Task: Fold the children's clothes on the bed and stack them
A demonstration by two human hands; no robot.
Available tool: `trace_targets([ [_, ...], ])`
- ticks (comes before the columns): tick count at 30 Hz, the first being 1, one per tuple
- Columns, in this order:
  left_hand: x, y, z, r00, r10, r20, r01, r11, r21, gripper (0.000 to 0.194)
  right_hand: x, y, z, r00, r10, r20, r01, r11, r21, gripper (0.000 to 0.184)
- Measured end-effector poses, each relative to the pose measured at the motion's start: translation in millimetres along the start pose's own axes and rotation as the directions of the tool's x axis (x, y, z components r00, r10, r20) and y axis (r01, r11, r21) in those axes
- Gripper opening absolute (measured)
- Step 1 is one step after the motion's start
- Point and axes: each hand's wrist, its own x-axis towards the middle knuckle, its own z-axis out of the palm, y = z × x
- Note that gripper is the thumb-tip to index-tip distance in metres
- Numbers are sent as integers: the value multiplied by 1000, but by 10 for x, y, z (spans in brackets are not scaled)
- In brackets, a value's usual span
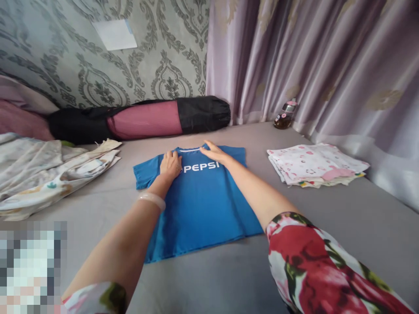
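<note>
A blue short-sleeved T-shirt [203,205] with white "PEPSI" lettering lies spread out on the grey bed sheet, its neckline away from me. On its left shoulder area rests my left hand [170,165], fingers slightly bent against the cloth; a pale bangle [152,200] circles that wrist. My right hand [214,153] touches the shirt beside the right end of the white-trimmed collar. Its fingers are stretched out and the thumb is apart from them. Part of the lettering is covered by my hands. The hem lies nearest me, with soft creases running up the fabric.
Folded white printed cloths [314,163] are stacked at right. Behind them stands a bottle [285,114] by the purple curtain [294,52]. A pink and black rolled bag [147,117] lies along the wall. Loose patterned cloths [62,174] are heaped at left.
</note>
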Motion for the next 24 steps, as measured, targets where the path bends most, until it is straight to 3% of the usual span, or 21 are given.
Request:
trace_targets([
  [3,-146,-22,-114,997,31,74,-32,999,5,40,-250,194,-239,994,-69,-86,81,986,146,49],
  [6,-368,26,-268,988,88,125,-87,996,-9,35,-610,400,-434,982,-117,-149,129,989,74,38],
  [8,-576,171,-393,980,170,108,-169,986,-16,31,-839,499,-529,978,-123,-166,125,992,2,28],
  [12,-1137,743,-610,924,377,71,-367,923,-115,26,-1150,583,-642,977,-167,-131,150,980,-127,20],
  [17,-1853,1484,-643,760,632,155,-557,755,-345,24,-1306,581,-675,945,-323,-48,295,909,-295,25],
  [19,-2038,1643,-602,762,634,134,-568,753,-334,36,-1338,571,-663,933,-360,-15,327,866,-379,27],
  [21,-2158,1716,-569,798,593,103,-545,784,-297,40,-1365,558,-647,926,-378,21,344,815,-466,26],
  [24,-2259,1718,-571,851,517,91,-482,839,-253,28,-1394,538,-638,915,-396,75,365,736,-571,30],
])
